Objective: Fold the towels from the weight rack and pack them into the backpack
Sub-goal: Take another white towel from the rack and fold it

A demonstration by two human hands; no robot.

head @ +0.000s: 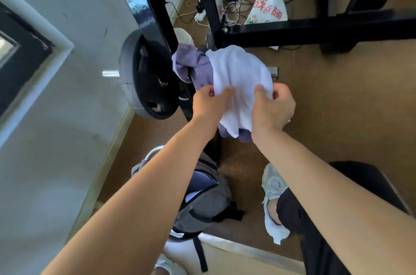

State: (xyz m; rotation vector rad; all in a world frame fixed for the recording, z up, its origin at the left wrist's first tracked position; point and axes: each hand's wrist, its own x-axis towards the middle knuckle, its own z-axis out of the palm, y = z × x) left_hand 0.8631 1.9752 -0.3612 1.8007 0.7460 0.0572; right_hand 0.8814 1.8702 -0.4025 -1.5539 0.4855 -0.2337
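Observation:
A white towel [240,76] hangs over a chrome peg of the black weight rack [157,20]. My left hand [208,104] pinches its lower left edge and my right hand [273,108] grips its lower right edge. A purple towel [193,65] is draped behind and under the white one on the same peg. The grey backpack [202,202] sits on the floor below my left forearm, its top unzipped and partly hidden by my arm.
A black weight plate [146,76] hangs on the rack to the left, close to the white wall [67,117]. Cables, a power strip [200,15] and a white printed bag [269,6] lie beyond the rack. My shoe [273,202] rests on the brown floor at right.

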